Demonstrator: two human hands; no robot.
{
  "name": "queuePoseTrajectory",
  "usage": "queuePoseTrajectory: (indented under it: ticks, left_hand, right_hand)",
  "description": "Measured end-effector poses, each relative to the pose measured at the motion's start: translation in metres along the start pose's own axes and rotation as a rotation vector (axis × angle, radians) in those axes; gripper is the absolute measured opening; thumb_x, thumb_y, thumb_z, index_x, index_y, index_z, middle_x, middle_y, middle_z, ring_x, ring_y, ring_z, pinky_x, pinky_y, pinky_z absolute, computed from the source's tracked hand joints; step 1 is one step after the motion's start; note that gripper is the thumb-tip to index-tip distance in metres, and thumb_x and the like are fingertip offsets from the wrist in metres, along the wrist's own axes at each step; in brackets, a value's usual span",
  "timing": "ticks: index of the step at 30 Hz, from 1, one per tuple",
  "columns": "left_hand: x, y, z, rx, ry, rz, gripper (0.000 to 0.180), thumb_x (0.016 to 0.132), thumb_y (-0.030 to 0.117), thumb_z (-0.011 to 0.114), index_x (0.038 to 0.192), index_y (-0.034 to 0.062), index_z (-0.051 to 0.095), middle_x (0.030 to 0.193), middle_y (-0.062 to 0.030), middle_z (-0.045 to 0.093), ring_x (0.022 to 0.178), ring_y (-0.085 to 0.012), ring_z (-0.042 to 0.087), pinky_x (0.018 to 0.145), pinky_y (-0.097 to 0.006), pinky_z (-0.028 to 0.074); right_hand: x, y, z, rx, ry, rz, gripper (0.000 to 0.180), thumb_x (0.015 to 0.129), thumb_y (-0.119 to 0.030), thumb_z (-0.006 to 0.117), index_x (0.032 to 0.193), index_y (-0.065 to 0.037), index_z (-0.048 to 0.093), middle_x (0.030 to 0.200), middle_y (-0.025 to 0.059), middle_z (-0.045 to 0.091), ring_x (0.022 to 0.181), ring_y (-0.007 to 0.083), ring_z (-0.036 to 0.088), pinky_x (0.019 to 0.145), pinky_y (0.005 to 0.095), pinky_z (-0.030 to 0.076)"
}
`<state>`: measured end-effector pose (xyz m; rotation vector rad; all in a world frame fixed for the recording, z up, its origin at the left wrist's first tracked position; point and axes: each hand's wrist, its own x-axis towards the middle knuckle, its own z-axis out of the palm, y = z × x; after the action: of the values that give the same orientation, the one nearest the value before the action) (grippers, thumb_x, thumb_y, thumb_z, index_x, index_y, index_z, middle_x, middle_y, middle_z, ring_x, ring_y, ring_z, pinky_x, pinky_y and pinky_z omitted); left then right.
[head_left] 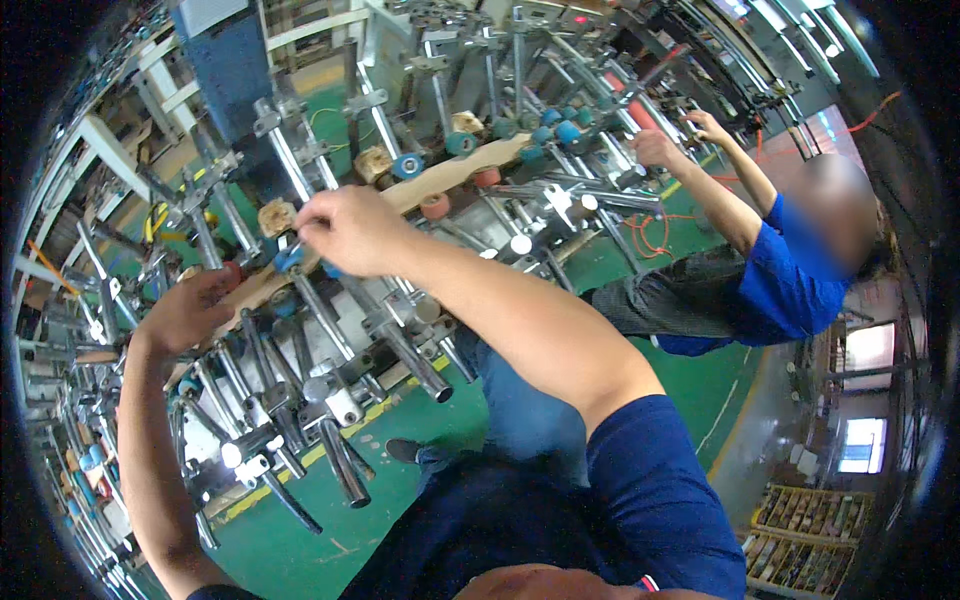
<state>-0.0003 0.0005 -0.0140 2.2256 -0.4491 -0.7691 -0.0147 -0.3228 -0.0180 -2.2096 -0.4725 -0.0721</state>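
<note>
- Right hand [350, 228] up at the machine frame [400, 330], fingers pinched closed on a small blue roller [289, 259] sitting at the wooden strip [440, 180].
- Left hand [190, 310] lower left, fingers curled around the near end of the same wooden strip; thumb tip near a small red roller [232, 270]. Grip closed on the strip.
- Strip runs diagonally up right through the frame, between rows of blue and red rollers on steel rods [345, 460].
- Wooden blocks [275, 215] sit on rods just beside the right hand's fingers.
- Co-worker in blue shirt [790, 270] at the right side of the frame, both hands reaching into the far end of the machine.
- Green floor [700, 390] below; crates of parts [810, 525] lower right.
</note>
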Motion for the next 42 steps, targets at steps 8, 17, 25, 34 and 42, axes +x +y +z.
queuePoseTrajectory:
  ticks: [8, 17, 25, 34, 42]
  left_hand:
    - [-0.005, 0.007, 0.001, -0.089, 0.142, 0.168, 0.077, 0.094, 0.013, 0.073, 0.160, 0.0091, 0.033, 0.137, -0.0185, 0.064, 0.121, -0.0275, 0.066, 0.105, -0.042, 0.052]
    - [-0.012, 0.043, -0.010, 0.307, 0.212, 0.270, 0.033, 0.101, 0.037, 0.064, 0.103, 0.0042, 0.072, 0.091, -0.0208, 0.071, 0.084, -0.0379, 0.069, 0.076, -0.047, 0.053]
    - [-0.011, 0.023, -0.015, 0.364, 0.236, 0.142, 0.034, 0.098, 0.038, 0.067, 0.090, 0.0047, 0.074, 0.086, -0.0170, 0.073, 0.080, -0.0348, 0.070, 0.071, -0.046, 0.052]
    - [-0.012, 0.017, -0.026, 0.400, 0.235, 0.166, 0.038, 0.097, 0.044, 0.065, 0.084, 0.0092, 0.075, 0.077, -0.0148, 0.072, 0.076, -0.0340, 0.070, 0.070, -0.046, 0.053]
    - [0.016, -0.005, -0.028, 0.566, 0.295, 0.340, 0.044, 0.098, 0.054, 0.062, 0.097, 0.0131, 0.079, 0.092, -0.0183, 0.075, 0.080, -0.0305, 0.070, 0.077, -0.044, 0.056]
  right_hand:
    - [-0.002, -0.030, 0.002, 0.253, -0.182, -0.182, 0.026, 0.098, -0.018, 0.068, 0.118, -0.002, 0.073, 0.107, 0.0131, 0.077, 0.093, 0.0169, 0.071, 0.085, 0.0333, 0.056]
    - [-0.012, -0.065, -0.022, 0.297, -0.049, -0.046, 0.028, 0.099, -0.008, 0.065, 0.126, 0.001, 0.068, 0.115, 0.0108, 0.075, 0.096, 0.0129, 0.069, 0.087, 0.0273, 0.054]
    - [-0.040, -0.149, -0.142, 0.261, 0.635, -0.735, 0.027, 0.095, -0.013, 0.072, 0.118, 0.000, 0.069, 0.124, 0.0148, 0.071, 0.105, 0.0193, 0.069, 0.086, 0.0301, 0.054]
    - [-0.060, -0.149, -0.178, 0.203, 0.698, -0.670, 0.029, 0.095, -0.015, 0.072, 0.119, 0.000, 0.068, 0.122, 0.0153, 0.070, 0.106, 0.0213, 0.068, 0.086, 0.0323, 0.054]
    - [-0.102, -0.161, -0.205, 0.148, 0.819, -0.549, 0.031, 0.095, -0.017, 0.071, 0.120, 0.001, 0.066, 0.120, 0.0157, 0.070, 0.106, 0.0231, 0.068, 0.087, 0.0343, 0.054]
